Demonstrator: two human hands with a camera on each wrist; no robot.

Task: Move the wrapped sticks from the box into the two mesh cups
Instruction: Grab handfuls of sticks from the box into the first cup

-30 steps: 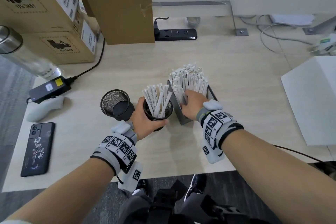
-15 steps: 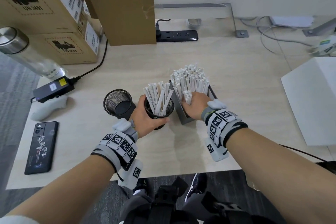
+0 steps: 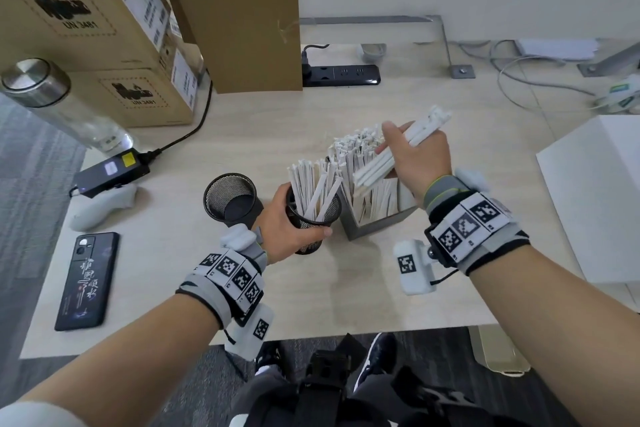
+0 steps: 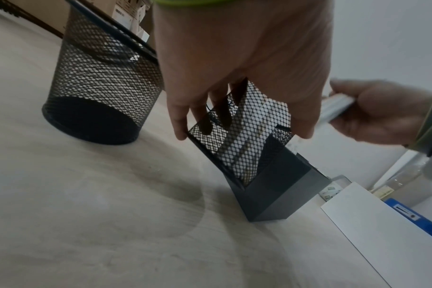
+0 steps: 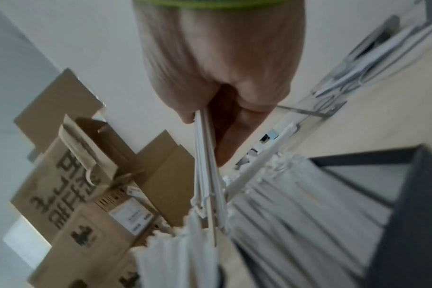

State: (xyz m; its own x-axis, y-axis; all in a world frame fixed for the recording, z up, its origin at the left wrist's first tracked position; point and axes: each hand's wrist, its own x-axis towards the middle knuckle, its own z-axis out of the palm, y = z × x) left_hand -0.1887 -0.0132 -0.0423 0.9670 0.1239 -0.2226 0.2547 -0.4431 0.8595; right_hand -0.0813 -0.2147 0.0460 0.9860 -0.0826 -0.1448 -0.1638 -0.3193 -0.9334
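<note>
A grey box (image 3: 377, 224) full of white wrapped sticks (image 3: 360, 156) stands mid-table. Just left of it is a black mesh cup (image 3: 313, 218) holding several sticks, and my left hand (image 3: 284, 222) grips it, tilting it in the left wrist view (image 4: 237, 136). Further left stands the second mesh cup (image 3: 230, 199), with no sticks in it (image 4: 99, 93). My right hand (image 3: 412, 156) is raised above the box and holds a small bundle of wrapped sticks (image 3: 398, 149), seen blurred in the right wrist view (image 5: 207, 165).
Cardboard boxes (image 3: 104, 35) fill the back left, with a bottle (image 3: 59, 104), power adapter (image 3: 110, 172), white controller (image 3: 100, 208) and phone (image 3: 86, 281) along the left. A power strip (image 3: 343, 74) lies at the back; a white box (image 3: 595, 191) sits right.
My right hand has lifted out of the box with a bundle of sticks, rising up and to the right. My left hand keeps its hold on the cup.
</note>
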